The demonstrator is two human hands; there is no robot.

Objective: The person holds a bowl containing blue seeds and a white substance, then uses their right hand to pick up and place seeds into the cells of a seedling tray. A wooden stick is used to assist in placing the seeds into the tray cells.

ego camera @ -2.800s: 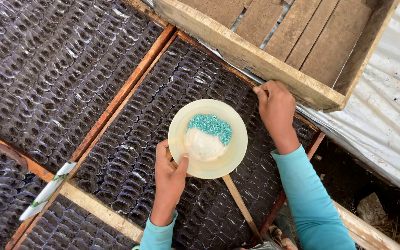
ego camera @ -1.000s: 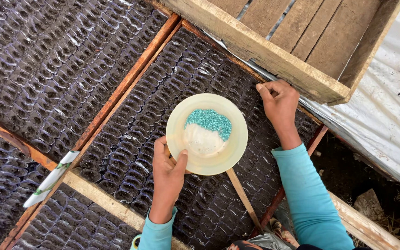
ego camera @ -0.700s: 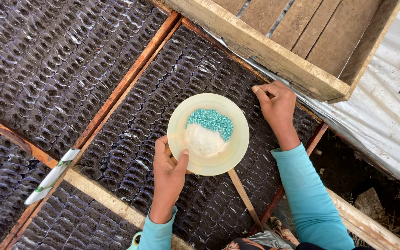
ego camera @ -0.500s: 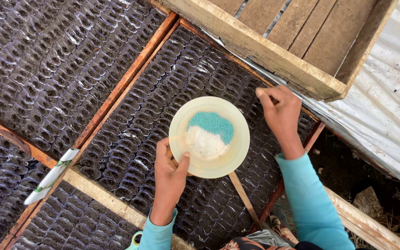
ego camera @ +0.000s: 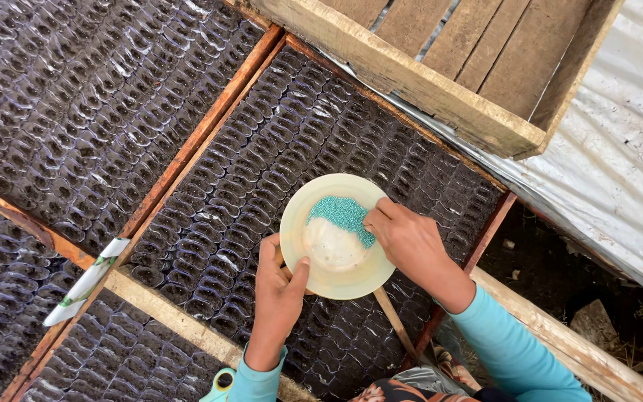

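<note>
My left hand (ego camera: 277,294) holds a pale yellow plate (ego camera: 303,257) by its near rim, thumb on top, above a bed of small soil-filled black nursery bags (ego camera: 262,171). On the plate lie a pile of small teal pellets (ego camera: 340,212) and a patch of white powder (ego camera: 333,246). My right hand (ego camera: 407,242) reaches over the plate's right rim, its fingertips pinched together at the edge of the teal pellets. Both arms wear light blue sleeves.
Wooden slats (ego camera: 202,134) divide the beds of bags. An empty wooden crate (ego camera: 448,67) stands at the top right beside grey plastic sheeting (ego camera: 619,149). A white and green label strip (ego camera: 87,279) lies on the left slat. Bare soil (ego camera: 560,283) lies to the right.
My right hand has come back from the bags at the upper right to the plate and now pinches at the teal pellets. The plate and left hand have stayed roughly in place.
</note>
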